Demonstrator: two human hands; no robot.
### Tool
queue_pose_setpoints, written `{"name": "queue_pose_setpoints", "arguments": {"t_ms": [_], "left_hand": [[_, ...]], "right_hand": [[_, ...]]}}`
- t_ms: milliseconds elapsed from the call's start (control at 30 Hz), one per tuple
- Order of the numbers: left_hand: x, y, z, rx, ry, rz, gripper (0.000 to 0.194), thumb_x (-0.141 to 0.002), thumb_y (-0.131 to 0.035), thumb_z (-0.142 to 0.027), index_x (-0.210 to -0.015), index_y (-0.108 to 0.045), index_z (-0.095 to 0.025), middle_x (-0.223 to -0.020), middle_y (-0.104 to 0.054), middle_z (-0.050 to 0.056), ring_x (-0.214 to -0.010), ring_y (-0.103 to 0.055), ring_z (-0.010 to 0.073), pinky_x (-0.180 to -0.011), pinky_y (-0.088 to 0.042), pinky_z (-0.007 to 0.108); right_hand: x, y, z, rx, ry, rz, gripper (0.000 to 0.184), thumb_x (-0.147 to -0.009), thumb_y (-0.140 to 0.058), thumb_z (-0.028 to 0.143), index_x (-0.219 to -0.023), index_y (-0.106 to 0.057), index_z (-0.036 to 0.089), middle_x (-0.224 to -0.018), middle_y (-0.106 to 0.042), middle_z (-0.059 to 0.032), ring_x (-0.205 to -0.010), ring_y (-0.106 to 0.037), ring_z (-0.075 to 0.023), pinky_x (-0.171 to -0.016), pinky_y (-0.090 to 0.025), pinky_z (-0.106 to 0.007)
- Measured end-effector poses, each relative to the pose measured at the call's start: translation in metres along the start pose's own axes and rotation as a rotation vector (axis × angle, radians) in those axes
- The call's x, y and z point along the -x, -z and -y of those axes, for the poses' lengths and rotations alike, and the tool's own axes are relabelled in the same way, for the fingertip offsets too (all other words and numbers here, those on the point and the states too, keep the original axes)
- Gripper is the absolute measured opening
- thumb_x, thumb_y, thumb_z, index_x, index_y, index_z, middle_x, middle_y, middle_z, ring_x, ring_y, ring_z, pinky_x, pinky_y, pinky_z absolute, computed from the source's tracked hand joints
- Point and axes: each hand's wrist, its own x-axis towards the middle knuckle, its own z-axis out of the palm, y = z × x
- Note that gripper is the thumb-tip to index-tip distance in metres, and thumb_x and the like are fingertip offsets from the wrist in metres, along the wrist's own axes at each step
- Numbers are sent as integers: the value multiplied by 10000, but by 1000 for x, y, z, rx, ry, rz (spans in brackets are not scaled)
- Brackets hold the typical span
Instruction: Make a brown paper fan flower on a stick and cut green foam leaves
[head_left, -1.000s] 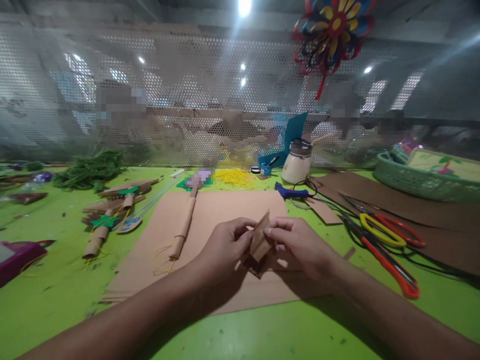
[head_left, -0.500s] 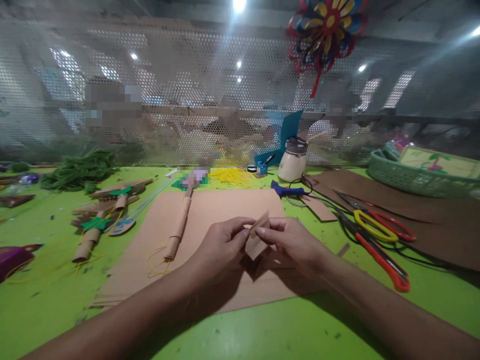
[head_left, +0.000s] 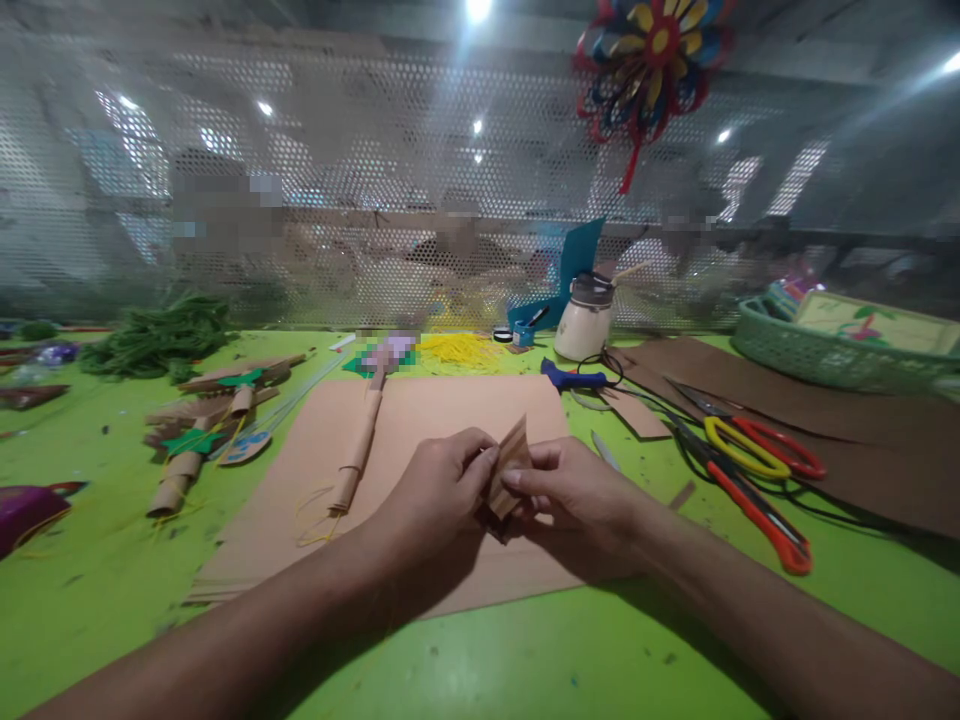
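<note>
Between my two hands is a small folded piece of brown paper (head_left: 511, 462), held tilted over a stack of tan paper sheets (head_left: 442, 405). My left hand (head_left: 450, 480) pinches its left edge between thumb and fingers. On the other side, my right hand (head_left: 574, 490) is closed on it, the thumb pressed flat on its front face. The fingers behind the paper are partly hidden. A rolled paper stick with a yellow string (head_left: 361, 450) lies on the sheets, left of my hands.
Scissors (head_left: 746, 445), a red cutter knife (head_left: 765, 520) and a blue glue gun (head_left: 574, 378) with its cord lie right. A white jar (head_left: 585, 325) stands behind, a green basket (head_left: 840, 345) far right. Paper figures with green stars (head_left: 191, 440) and green strands (head_left: 154, 340) are left.
The folded brown paper has been turned in my fingers, and its striped face now shows. My right thumb has slid lower on it. The view has swung slightly to the right.
</note>
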Motion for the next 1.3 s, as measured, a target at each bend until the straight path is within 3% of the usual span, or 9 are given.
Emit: {"name": "queue_pose_setpoints", "arguments": {"t_ms": [200, 367, 600, 800, 900, 1100, 1300], "left_hand": [[-4, 0, -5, 156, 61, 1, 266, -842, -450, -370, -659, -481, -180, -549, -468, -40, -488, -451, 108, -461, -357, 225], [-9, 12, -2, -172, -25, 64, 302, -847, -449, -396, -639, -483, -179, -561, -483, -35, -531, -449, 116, -494, -350, 224], [-6, 15, -4, -395, -133, 93, 234, -901, -362, -328, -746, -476, -195, -661, -530, -15, -623, -492, 141, -581, -373, 250], [-3, 10, -6, -346, -117, 80, 219, -915, -322, -322, -808, -471, -203, -679, -558, -6, -613, -507, 146, -571, -378, 253], [-2, 9, -8, -382, -98, 25, 195, -900, -351, -321, -779, -454, -207, -661, -551, -6, -615, -508, 154, -571, -377, 258], [-6, 13, -2, -380, -54, 59, 197, -899, -348, -353, -776, -423, -218, -662, -545, -13, -611, -514, 158, -560, -374, 257], [-6, 7, 1, -354, -74, 12, 208, -878, -366, -321, -722, -442, -207, -656, -531, -3, -626, -507, 156, -568, -387, 258]], "right_hand": [[-2, 3, 1, -17, 81, 51, 226, -689, -730, 319, -754, -684, 107, -706, -676, -71, -635, -594, -163, -643, -427, -320], [1, 2, 9, 51, 108, 53, 238, -682, -721, 336, -709, -685, 103, -647, -657, -58, -560, -547, -135, -590, -414, -297], [2, 2, 15, 163, 166, -37, 206, -681, -694, 308, -658, -667, 106, -602, -619, -30, -525, -479, -104, -541, -366, -255], [-1, 3, 12, 217, 161, -76, 162, -696, -660, 276, -680, -661, 115, -607, -625, -26, -521, -490, -104, -527, -374, -246], [0, 2, 12, 196, 175, -53, 160, -702, -657, 279, -692, -656, 119, -640, -645, -36, -553, -521, -120, -553, -398, -256], [-2, 3, 8, 199, 175, -50, 165, -702, -673, 272, -732, -684, 110, -645, -654, -31, -559, -534, -120, -566, -394, -251], [-3, 4, 7, 203, 195, -69, 132, -720, -657, 242, -744, -671, 113, -669, -657, -26, -571, -534, -113, -568, -404, -243]]}}
